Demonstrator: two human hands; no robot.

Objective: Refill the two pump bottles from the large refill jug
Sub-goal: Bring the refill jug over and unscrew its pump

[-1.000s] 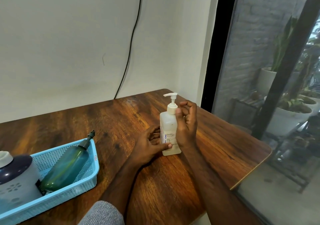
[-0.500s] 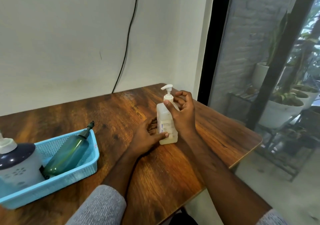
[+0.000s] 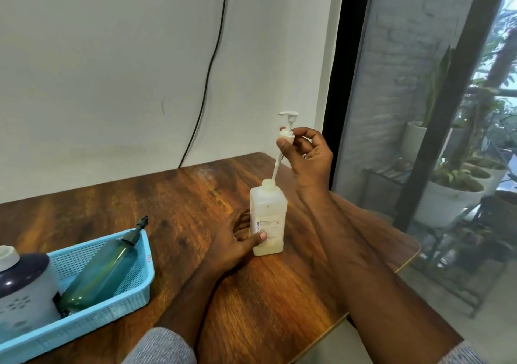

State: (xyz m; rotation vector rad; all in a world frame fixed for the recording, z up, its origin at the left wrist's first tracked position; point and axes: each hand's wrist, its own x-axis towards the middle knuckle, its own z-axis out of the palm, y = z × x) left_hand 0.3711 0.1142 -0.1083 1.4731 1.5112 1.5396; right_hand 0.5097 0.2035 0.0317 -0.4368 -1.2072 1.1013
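A: How far is the task?

B: Only at the beginning, I think. The white pump bottle (image 3: 268, 218) stands near the far right corner of the tabletop (image 3: 173, 195). The left hand (image 3: 233, 242) wraps its lower part, thumb on the label. The right hand (image 3: 306, 154) pinches the collar of the pump head (image 3: 288, 128) with thumb and fingers, and holds it above the neck; the tube end is at the opening.

A: And the other things?

B: The green pump bottle (image 3: 99, 272) lies in the blue basket (image 3: 112, 307) at the left edge, its pump on. The refill jug (image 3: 23, 288) stands there too, capped. So nothing is poured, as far as I judge.
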